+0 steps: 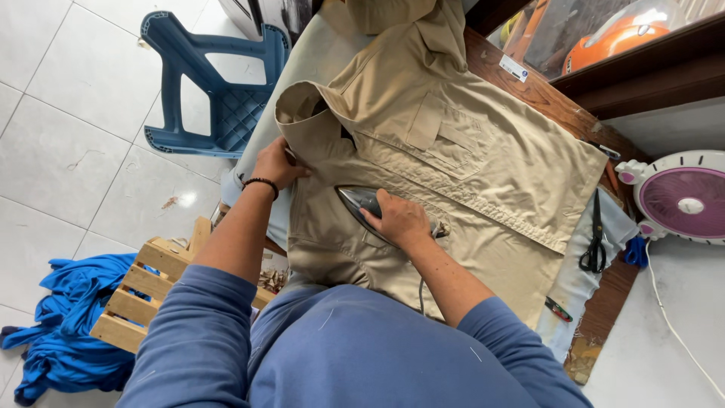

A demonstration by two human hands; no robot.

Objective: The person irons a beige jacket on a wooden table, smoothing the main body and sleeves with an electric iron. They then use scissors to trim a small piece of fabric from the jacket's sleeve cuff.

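So the right hand [402, 219] has a closed grip round the handle of an iron [362, 205], which sits flat on a khaki shirt [468, 166], roughly mid-front, just below the chest pocket [445, 140]. The iron's pointed tip aims toward the left hand. The shirt is spread out over a padded bench [302, 68] with a pale cover, collar end up at the far side.

The left hand [276, 162] is pressed down on the fabric at the shirt's edge, fingers pinching or flattening the cloth there; can't tell if it's truly gripping or just holding it flat. There's a dark bead bracelet [262, 183] on that wrist. Both arms are in blue sleeves.

Off to the right, black scissors [595, 242] lie on the bench near the shirt hem, and a pink and white fan [683, 198] sits beyond that. On the left floor there's a blue plastic chair [219, 83], a wooden crate [143, 295] and a heap of blue cloth [64, 325].
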